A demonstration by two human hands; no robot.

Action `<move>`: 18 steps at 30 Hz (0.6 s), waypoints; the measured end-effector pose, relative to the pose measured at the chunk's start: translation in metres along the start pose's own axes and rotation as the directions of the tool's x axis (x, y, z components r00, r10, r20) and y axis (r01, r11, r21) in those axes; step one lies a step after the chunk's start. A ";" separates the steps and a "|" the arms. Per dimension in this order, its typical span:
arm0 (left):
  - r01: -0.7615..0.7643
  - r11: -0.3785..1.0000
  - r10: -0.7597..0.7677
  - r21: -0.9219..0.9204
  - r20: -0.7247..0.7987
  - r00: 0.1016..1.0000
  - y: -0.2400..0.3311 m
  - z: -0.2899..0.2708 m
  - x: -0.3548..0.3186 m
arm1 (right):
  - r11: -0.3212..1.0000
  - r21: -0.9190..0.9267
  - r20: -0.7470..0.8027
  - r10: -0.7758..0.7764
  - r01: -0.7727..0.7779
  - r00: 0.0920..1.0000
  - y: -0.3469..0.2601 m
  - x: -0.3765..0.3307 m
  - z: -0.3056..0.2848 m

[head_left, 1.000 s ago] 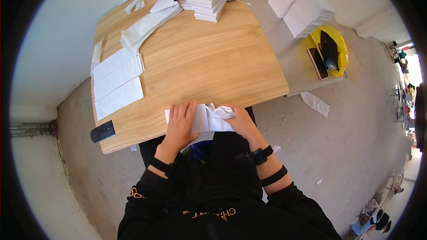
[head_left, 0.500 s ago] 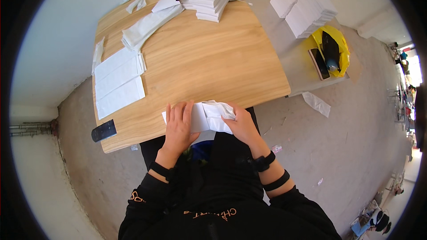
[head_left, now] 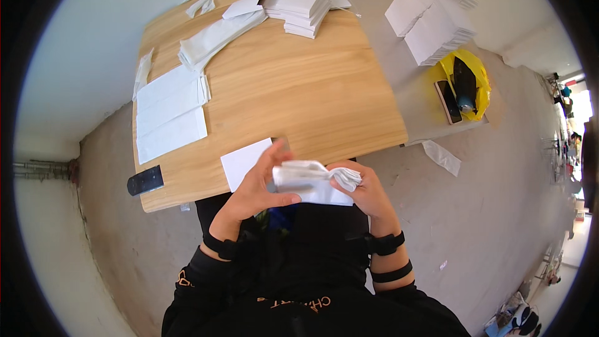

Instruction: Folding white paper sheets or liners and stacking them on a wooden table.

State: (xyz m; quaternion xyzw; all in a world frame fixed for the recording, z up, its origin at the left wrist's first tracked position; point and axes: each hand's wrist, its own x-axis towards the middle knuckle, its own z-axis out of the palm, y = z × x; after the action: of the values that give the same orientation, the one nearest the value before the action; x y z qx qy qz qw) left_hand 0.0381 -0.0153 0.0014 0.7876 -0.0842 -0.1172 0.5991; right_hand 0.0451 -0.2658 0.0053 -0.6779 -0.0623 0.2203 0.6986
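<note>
The person held a folded white paper bag (head_left: 310, 182) at the near edge of the wooden desk (head_left: 281, 93), just off the board and over the lap. Its long axis ran crosswise, from the left hand toward the right, and the crumpled, bunched end pointed to the right. The left hand (head_left: 259, 187) had its fingers (head_left: 272, 153) spread along the bag's left part, thumb underneath, pinching the paper. The right hand (head_left: 365, 190) had its fingers curled and pressed together around the bunched end.

Just beyond the left fingers a single flat white sheet (head_left: 244, 162) lay on the desk. Well beyond, toward the far left edge, flat white bags (head_left: 168, 112) lay side by side, and a dark flat object (head_left: 145, 180) lay at the near left corner. Far beyond both hands a stack of folded white bags (head_left: 299, 6) stood at the far edge.

Off to the right of the right fingers, a yellow plastic bag (head_left: 477, 81) sat open on a grey surface with a dark item inside; what it was could not be told. A phone (head_left: 448, 101) lay just beside it.
</note>
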 end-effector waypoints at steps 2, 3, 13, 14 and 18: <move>0.328 0.817 -0.163 -0.474 0.357 0.920 0.019 -0.004 -0.001 | 0.998 0.068 0.082 -0.016 0.010 0.997 -0.008 0.002 0.005; 0.310 0.849 -0.147 -0.428 0.372 0.916 0.025 -0.005 -0.002 | 0.996 0.085 0.132 -0.017 0.006 0.991 -0.010 0.003 0.008; 0.403 0.846 -0.297 -0.349 0.319 0.900 0.026 0.000 -0.014 | 0.996 0.071 0.096 0.039 -0.046 0.995 0.001 0.002 0.009; 0.359 0.830 -0.255 -0.427 0.282 0.925 0.029 0.003 -0.014 | 0.996 0.072 0.095 0.039 -0.046 0.995 0.000 0.002 0.010; 0.329 0.798 -0.194 -0.505 0.301 0.934 0.022 0.010 -0.015 | 0.992 0.115 0.113 0.030 -0.043 0.993 0.000 0.002 0.009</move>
State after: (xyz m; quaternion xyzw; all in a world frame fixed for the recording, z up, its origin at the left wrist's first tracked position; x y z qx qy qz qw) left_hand 0.0213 -0.0260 0.0215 0.5678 -0.0068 -0.3103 0.7624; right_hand 0.0434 -0.2569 0.0056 -0.6237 -0.0754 0.2736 0.7283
